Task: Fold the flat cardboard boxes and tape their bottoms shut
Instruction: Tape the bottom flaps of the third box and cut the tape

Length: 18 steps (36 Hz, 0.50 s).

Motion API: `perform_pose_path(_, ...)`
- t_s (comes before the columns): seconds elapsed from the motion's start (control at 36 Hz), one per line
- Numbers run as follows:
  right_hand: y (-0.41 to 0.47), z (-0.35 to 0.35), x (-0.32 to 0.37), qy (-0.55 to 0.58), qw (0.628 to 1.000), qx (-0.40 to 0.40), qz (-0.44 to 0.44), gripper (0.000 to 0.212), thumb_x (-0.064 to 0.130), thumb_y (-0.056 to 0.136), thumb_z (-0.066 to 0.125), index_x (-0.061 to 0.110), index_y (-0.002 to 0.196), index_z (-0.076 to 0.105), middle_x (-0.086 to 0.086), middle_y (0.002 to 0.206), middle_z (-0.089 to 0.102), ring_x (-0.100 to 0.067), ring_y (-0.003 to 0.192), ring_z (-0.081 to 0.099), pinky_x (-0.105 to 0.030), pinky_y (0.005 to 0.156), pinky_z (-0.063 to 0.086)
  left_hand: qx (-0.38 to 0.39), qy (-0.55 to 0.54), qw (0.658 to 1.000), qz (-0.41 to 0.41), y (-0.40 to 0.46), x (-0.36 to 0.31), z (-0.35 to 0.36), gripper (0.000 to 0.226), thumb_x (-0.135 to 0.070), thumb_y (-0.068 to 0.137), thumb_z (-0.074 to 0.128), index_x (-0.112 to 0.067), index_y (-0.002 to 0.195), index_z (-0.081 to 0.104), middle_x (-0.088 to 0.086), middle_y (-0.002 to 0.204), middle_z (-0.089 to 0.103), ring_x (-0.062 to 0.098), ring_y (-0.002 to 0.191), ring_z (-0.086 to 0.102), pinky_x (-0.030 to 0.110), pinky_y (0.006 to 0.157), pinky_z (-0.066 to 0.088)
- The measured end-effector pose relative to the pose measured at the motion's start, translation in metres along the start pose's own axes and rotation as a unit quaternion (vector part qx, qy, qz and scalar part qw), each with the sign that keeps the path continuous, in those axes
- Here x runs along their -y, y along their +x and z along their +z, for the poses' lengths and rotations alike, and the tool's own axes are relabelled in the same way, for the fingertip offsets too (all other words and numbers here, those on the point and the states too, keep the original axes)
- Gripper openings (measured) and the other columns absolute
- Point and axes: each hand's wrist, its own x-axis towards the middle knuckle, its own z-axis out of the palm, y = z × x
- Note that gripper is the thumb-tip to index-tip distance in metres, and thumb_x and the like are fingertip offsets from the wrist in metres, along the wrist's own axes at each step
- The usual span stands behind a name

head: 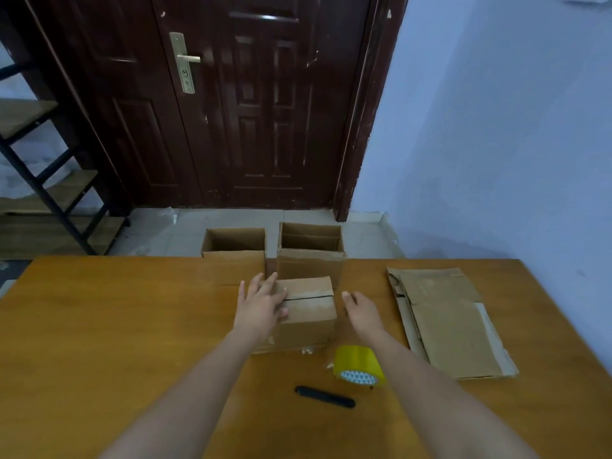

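Dark reddish-brown panelled door (265,104) straight ahead, shut, glossy, with scuffs and pale chips along its frame (361,127). Brass lever handle and lock plate (183,62) on the door's left side. To the right, a plain pale blue wall (496,127), evenly and dimly lit, meeting the door frame at its left edge. Light grey tiled floor (159,233) below the door, worn along the wall's foot. At the left edge, a black metal shelf unit (49,180) with wooden boards, slanting across the view. In the foreground, an orange-brown wooden table (116,326), its far edge running level below the floor strip.
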Motion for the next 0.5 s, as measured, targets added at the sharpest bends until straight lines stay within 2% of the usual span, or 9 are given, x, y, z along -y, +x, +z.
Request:
perform_pose_path(0.06,0.001,-0.003,-0.017,-0.087,0.996,0.000,-0.001,0.050,0.042,0.099,0.039,0.007,0.134,0.048,-0.011,0.132,0.055,-0.025,0.117,0.053,-0.036,0.097,0.043,-0.012,-0.010,1.000,0.007,0.000,-0.002,0.000,0.045,-0.037,0.095,0.048,-0.032,0.139,0.043,-0.003,0.155,0.024,0.023,0.144,0.010,0.045,0.118,0.002)
perform_pose_path(0.11,-0.002,-0.003,-0.029,-0.176,0.983,0.061,-0.005,0.044,0.040,0.097,0.043,0.008,0.125,0.053,-0.012,0.119,0.058,-0.023,0.102,0.057,-0.036,0.090,0.048,-0.023,-0.023,0.999,0.009,0.000,-0.004,0.000,0.043,-0.034,0.094,0.051,-0.029,0.137,0.047,-0.003,0.148,0.034,0.021,0.139,0.020,0.040,0.118,0.011)
perform_pose_path(0.22,-0.008,0.015,-0.037,-0.345,0.920,0.185,-0.028,0.048,0.036,0.096,0.047,0.008,0.135,0.047,-0.012,0.138,0.042,-0.029,0.122,0.044,-0.039,0.099,0.043,-0.035,-0.042,0.998,0.009,0.001,-0.005,-0.001,0.041,-0.032,0.092,0.055,-0.028,0.133,0.052,-0.005,0.142,0.040,0.019,0.134,0.027,0.037,0.115,0.019)
perform_pose_path(0.31,-0.011,0.031,-0.033,-0.429,0.881,0.193,-0.049,0.043,0.036,0.095,0.047,0.012,0.130,0.051,-0.010,0.129,0.048,-0.028,0.115,0.049,-0.040,0.092,0.045,-0.034,-0.041,0.999,0.011,0.001,-0.003,-0.001,0.040,-0.033,0.092,0.055,-0.028,0.132,0.053,-0.007,0.141,0.041,0.018,0.133,0.027,0.036,0.114,0.019)
perform_pose_path(0.39,-0.011,0.044,-0.023,-0.500,0.839,0.198,-0.080,0.034,0.023,0.094,0.042,0.014,0.125,0.053,-0.010,0.124,0.054,-0.029,0.113,0.050,-0.043,0.093,0.040,-0.034,-0.041,0.999,0.007,0.002,-0.003,-0.001,0.040,-0.034,0.092,0.055,-0.028,0.131,0.053,-0.007,0.141,0.041,0.018,0.133,0.027,0.035,0.113,0.020)
perform_pose_path(0.5,-0.011,0.061,-0.013,-0.560,0.798,0.209,-0.070,0.040,0.018,0.094,0.039,0.016,0.134,0.046,-0.009,0.136,0.046,-0.029,0.125,0.043,-0.042,0.101,0.035,-0.037,-0.044,0.998,0.006,0.002,-0.004,-0.002,0.040,-0.034,0.092,0.055,-0.028,0.132,0.053,-0.007,0.141,0.040,0.018,0.133,0.027,0.035,0.114,0.019)
